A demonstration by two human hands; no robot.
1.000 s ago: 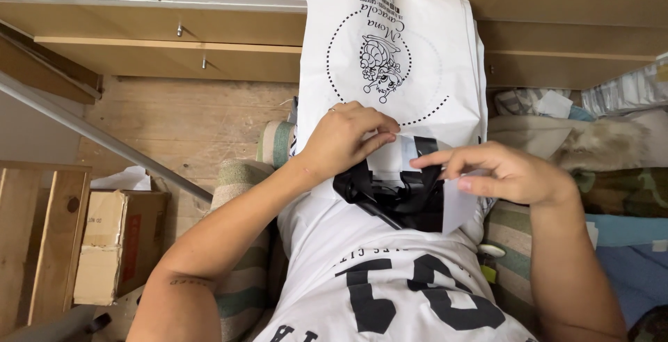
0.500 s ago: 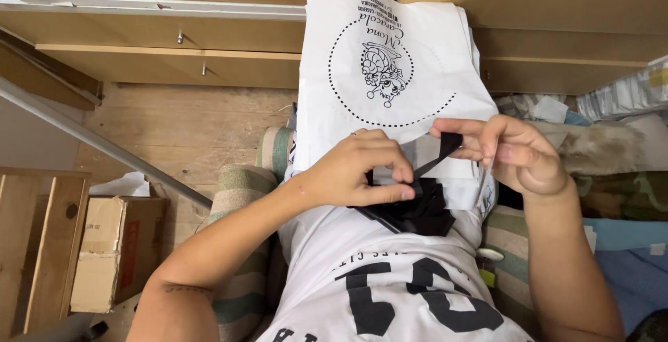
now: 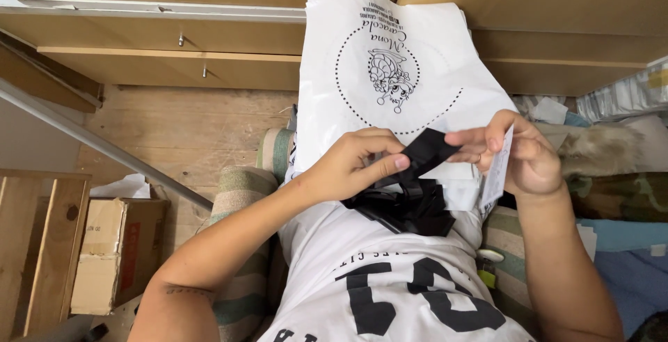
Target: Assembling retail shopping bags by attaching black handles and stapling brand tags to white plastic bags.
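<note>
Here, line by line:

Ribbon: a black ribbon (image 3: pixel 426 154) is stretched between both hands over the lap, just in front of the white bag (image 3: pixel 400 70).
Long axis: the held strip runs from lower left to upper right, rising toward the right hand.
Left hand: the left hand (image 3: pixel 355 164) pinches the strip's lower end, thumb and forefinger closed narrowly on it.
Right hand: the right hand (image 3: pixel 522 154) meets the strip's upper end with its fingertips; those fingers are closed lightly on the ribbon, while the same hand also keeps a white card (image 3: pixel 495 171) tucked upright against the palm.
Nearer hand: both touch the ribbon; the left covers more of it.
Pile: more black ribbon lies in a loose pile (image 3: pixel 407 206) just below the hands, resting on the white shirt (image 3: pixel 390 286); whether the held strip joins the pile I cannot tell.
Bag: it lies flat along the legs, with a round dotted print, and reaches to the wooden cabinet (image 3: pixel 174 36).
Around: a striped cushion (image 3: pixel 240 196) sits under the left forearm, a cardboard box (image 3: pixel 115 251) stands well apart at the left, and mixed fabrics (image 3: pixel 612 196) lie beside the right arm.
In the way: nothing lies between the two hands except the ribbon itself.
</note>
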